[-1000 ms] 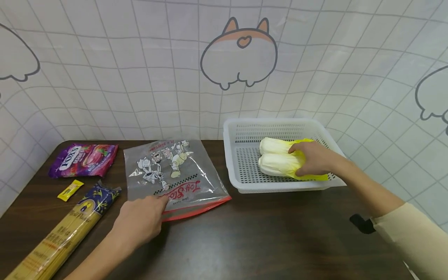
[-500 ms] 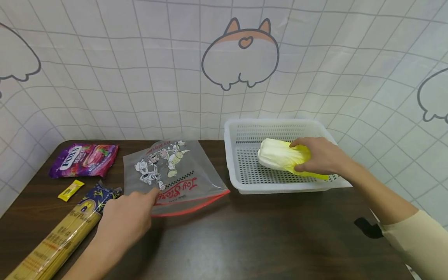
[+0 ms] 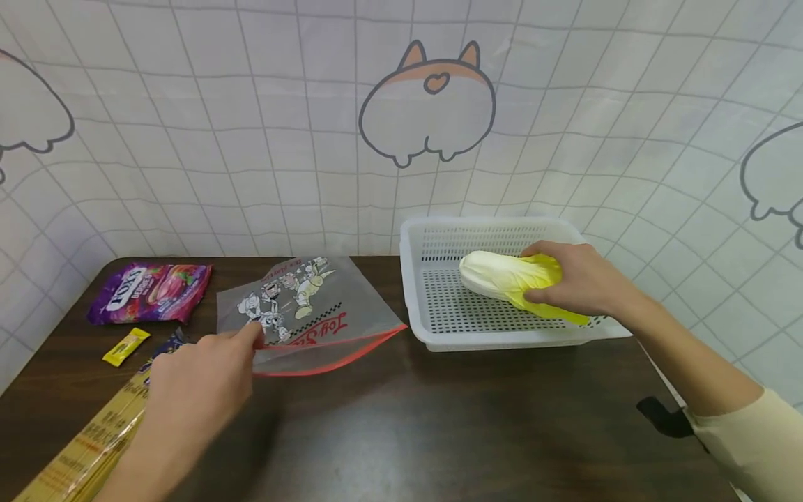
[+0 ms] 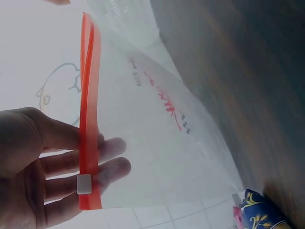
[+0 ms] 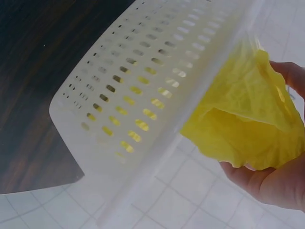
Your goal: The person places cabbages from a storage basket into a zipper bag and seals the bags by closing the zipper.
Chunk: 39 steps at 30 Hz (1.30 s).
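My left hand (image 3: 197, 380) pinches the red-edged top of a clear zip bag (image 3: 307, 314) with printed cartoon figures. In the left wrist view, thumb and fingers lie on either side of the bag's red zip strip (image 4: 89, 109), by its white slider (image 4: 84, 184). The strip is lifted off the table. My right hand (image 3: 580, 279) grips the yellow leafy end of a napa cabbage (image 3: 492, 273) in the white perforated basket (image 3: 417, 307). Its white base points left. In the right wrist view, yellow leaves (image 5: 248, 119) sit between thumb and fingers. Whether a second cabbage lies behind is hidden.
On the left of the dark table (image 3: 452, 418) lie a purple Fox's candy bag (image 3: 150, 291), a small yellow packet (image 3: 126, 346) and a long spaghetti pack (image 3: 88, 446), partly behind my left forearm. A grid-patterned cloth (image 3: 301, 167) hangs close behind the table.
My left hand has moved left and slightly up, drawing the bag's red edge along. In the basket two white cabbage ends showed side by side; now one shows, tilted in my right hand.
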### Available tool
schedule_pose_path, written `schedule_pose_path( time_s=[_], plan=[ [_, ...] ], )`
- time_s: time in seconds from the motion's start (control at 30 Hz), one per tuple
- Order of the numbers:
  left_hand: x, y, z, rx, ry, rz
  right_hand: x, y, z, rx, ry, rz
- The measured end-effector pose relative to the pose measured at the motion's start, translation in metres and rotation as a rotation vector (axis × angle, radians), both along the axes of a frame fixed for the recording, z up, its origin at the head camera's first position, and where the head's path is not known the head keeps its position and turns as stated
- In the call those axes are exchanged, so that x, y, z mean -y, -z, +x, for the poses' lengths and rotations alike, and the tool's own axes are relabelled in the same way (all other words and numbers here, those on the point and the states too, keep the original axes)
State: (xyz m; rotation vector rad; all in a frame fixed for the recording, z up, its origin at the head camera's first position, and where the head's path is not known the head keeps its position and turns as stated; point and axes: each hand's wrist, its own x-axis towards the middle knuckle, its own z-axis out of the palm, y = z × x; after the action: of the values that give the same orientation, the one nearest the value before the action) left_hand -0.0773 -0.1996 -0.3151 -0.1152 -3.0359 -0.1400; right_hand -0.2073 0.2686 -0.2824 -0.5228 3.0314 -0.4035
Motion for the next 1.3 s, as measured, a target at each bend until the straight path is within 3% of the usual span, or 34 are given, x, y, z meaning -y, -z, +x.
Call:
schedule_pose_path(
  time_s=[0.13,0.43,0.7,0.8,1.07,1.3],
  plan=[
    [0.001,-0.006,0.001,-0.032,-0.025,0.018,0.001,-0.005,0.004,0.0,0.023,-0.034],
    [0.002,-0.014,-0.001,-0.185,-0.067,0.08,0.007,-0.018,0.013,-0.003,0.048,-0.089],
    [-0.007,-0.017,-0.009,-0.443,-0.017,0.111,0.016,-0.027,0.024,-0.005,0.06,-0.139],
    [-0.011,-0.018,-0.012,-0.501,-0.002,0.124,0.021,-0.03,0.029,-0.009,0.054,-0.164],
    [-0.019,-0.017,-0.016,-0.65,0.027,0.13,0.038,-0.04,0.045,-0.009,0.008,-0.234],
    [-0.026,-0.016,-0.018,-0.77,0.034,0.122,0.065,-0.042,0.059,-0.059,-0.096,-0.357]
  ],
)
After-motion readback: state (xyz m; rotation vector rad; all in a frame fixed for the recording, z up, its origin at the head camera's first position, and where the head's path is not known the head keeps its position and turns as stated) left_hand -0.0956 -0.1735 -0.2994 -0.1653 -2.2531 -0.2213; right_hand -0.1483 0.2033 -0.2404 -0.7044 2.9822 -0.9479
